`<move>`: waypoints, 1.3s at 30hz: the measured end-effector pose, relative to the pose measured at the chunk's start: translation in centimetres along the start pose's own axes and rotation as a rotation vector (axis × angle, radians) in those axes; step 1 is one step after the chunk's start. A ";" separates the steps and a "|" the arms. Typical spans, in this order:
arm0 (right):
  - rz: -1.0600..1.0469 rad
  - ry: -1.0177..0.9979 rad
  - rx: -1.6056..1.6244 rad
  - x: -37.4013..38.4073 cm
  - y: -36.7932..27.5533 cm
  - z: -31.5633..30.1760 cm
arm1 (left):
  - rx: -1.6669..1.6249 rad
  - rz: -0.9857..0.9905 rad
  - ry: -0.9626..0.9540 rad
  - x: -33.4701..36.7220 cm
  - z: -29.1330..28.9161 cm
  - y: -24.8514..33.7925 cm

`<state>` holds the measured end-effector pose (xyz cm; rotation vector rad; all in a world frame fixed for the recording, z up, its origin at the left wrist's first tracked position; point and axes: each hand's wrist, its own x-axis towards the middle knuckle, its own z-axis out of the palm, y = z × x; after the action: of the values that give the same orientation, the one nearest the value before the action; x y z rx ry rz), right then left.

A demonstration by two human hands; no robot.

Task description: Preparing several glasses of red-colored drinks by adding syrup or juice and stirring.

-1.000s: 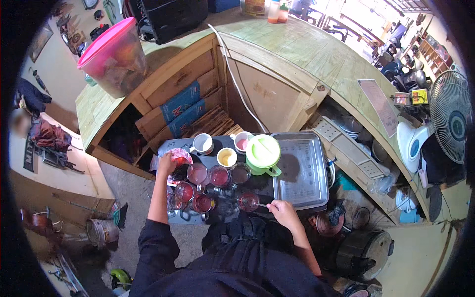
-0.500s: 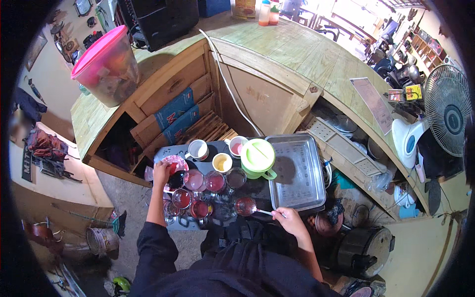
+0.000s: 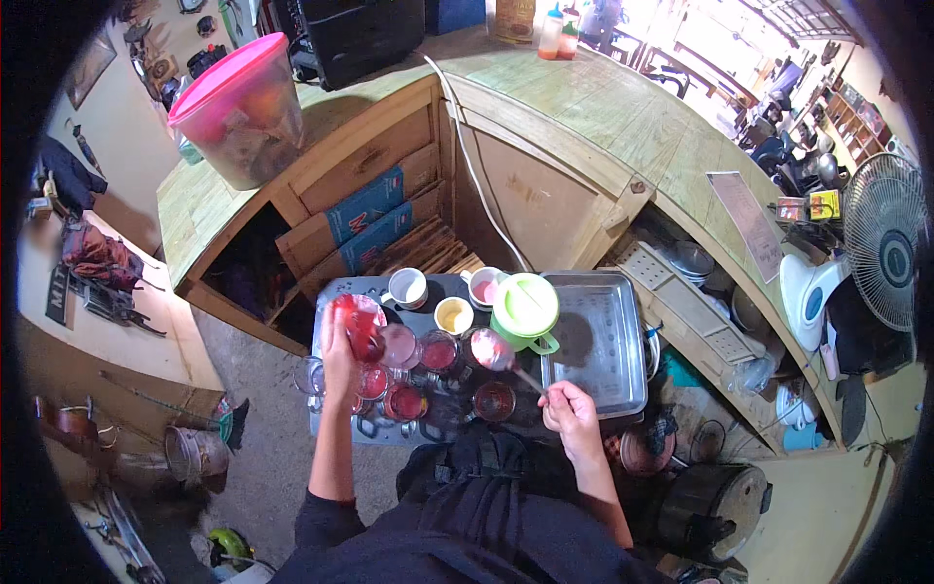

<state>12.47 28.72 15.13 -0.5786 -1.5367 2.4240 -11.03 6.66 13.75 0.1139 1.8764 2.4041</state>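
Note:
My left hand (image 3: pixel 339 362) grips a red, shiny thing (image 3: pixel 364 333), too blurred to name, in front of a pink-patterned dish (image 3: pixel 342 304). My right hand (image 3: pixel 570 407) holds a spoon (image 3: pixel 529 381) by its handle; its bowl end, pale pink and smeared by motion, is over a glass among the far ones. Nearer me stands a glass mug with dark red contents (image 3: pixel 494 401). Several more glass mugs with pink and red contents, such as one glass mug (image 3: pixel 404 401), cluster beside my left hand. Behind them are a white mug (image 3: pixel 407 288), a yellowish cup (image 3: pixel 453 315) and a lidded green pitcher (image 3: pixel 526 306).
A metal tray (image 3: pixel 623 389) lies right of the pitcher on the dark tabletop (image 3: pixel 375 431). A curved wooden counter (image 3: pixel 584 107) bears a pink-lidded tub (image 3: pixel 238 117) and a fan (image 3: pixel 890 248). A big dark pot (image 3: pixel 715 511) stands low at the right.
The spoon has come up out of the near glass mug and moved farther away. My left hand has lifted the red thing by the dish. The whole view has shifted slightly.

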 end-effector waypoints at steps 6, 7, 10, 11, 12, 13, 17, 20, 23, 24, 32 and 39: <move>-0.175 0.091 0.046 0.6 -1.3 4.0 | -0.147 -0.235 -0.164 -4.4 3.0 1.4; -0.194 0.090 -0.012 0.6 -1.4 4.3 | -0.027 -0.219 -0.196 -5.1 3.7 2.6; -0.170 0.082 -0.103 0.2 -1.2 4.7 | 0.027 -0.125 -0.236 -5.8 4.6 2.4; -0.145 0.074 -0.145 0.2 -1.2 4.8 | 0.063 -0.074 -0.249 -6.0 4.8 2.4; -0.142 0.074 -0.158 0.2 -1.1 4.9 | 0.098 -0.023 -0.263 -6.1 4.9 2.5; -0.140 0.073 -0.157 0.1 -0.9 4.9 | 0.099 -0.023 -0.262 -6.2 5.0 2.5; -0.133 0.077 -0.135 0.1 -0.6 5.1 | 0.081 -0.003 -0.271 -6.5 4.8 2.5; -0.124 0.069 -0.147 0.1 -0.4 5.0 | 0.189 0.056 -0.243 -6.6 4.7 2.4; -0.113 0.048 -0.153 0.0 -0.3 4.9 | 0.325 0.138 -0.200 -6.9 5.2 3.4; -0.108 0.035 -0.152 0.0 -0.3 4.8 | 0.401 0.216 -0.199 -6.9 5.3 3.6; -0.092 0.005 -0.138 0.1 0.4 4.3 | 0.566 0.401 -0.193 -7.2 5.7 3.9; -0.089 -0.008 -0.136 0.1 0.4 4.2 | 0.625 0.476 -0.246 -7.1 5.9 4.5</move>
<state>10.53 25.14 16.30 -0.5134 -1.7026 2.2726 -3.45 10.41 19.53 0.9395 2.6085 1.7890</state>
